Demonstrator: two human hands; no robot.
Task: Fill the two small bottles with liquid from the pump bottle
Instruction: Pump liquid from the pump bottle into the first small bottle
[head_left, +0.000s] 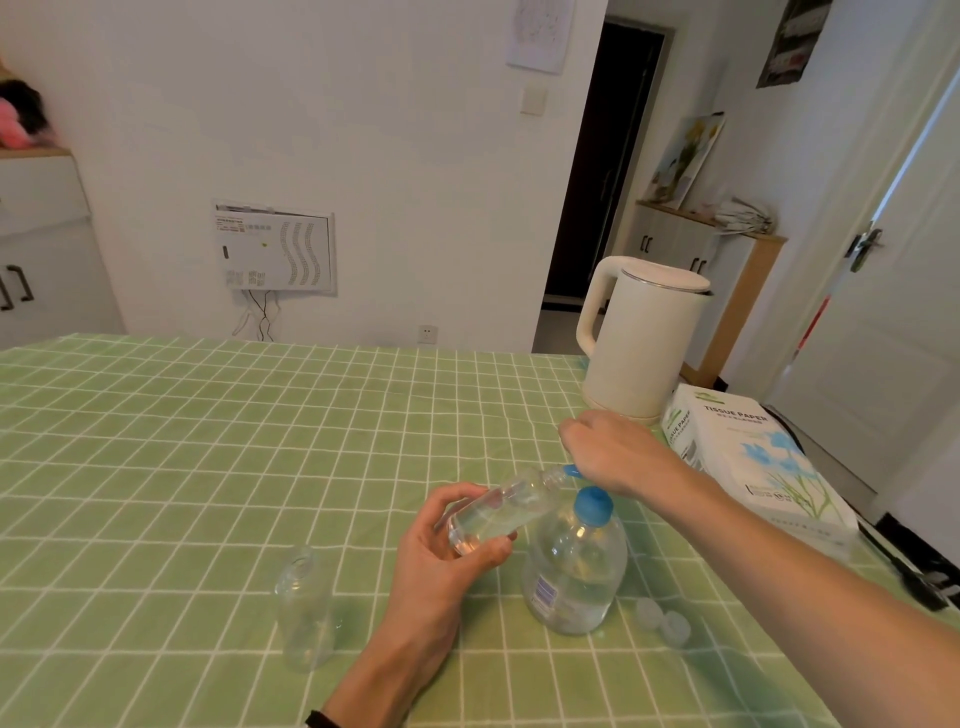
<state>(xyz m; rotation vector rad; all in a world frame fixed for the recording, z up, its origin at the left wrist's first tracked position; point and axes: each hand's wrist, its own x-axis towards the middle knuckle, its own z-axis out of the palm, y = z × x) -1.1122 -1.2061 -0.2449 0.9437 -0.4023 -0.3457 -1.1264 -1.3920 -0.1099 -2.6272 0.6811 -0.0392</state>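
Two small bottles are showing. Tilted small bottle (498, 512) is sitting in my left hand (441, 551), fingers and thumb wrapping its body, neck meeting the blue spout (571, 471). My right hand (618, 452) is lying on the pump bottle (574, 571) head, fingers curling over it, toward the table (208, 441) right edge. Standing small bottle (305, 608) is resting uncapped near the front edge. Two caps (662, 621) are lying just right of the pump bottle.

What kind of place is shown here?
Probably a room in a home: a table with a checked cloth, a kettle, a tissue box, and a cupboard behind.
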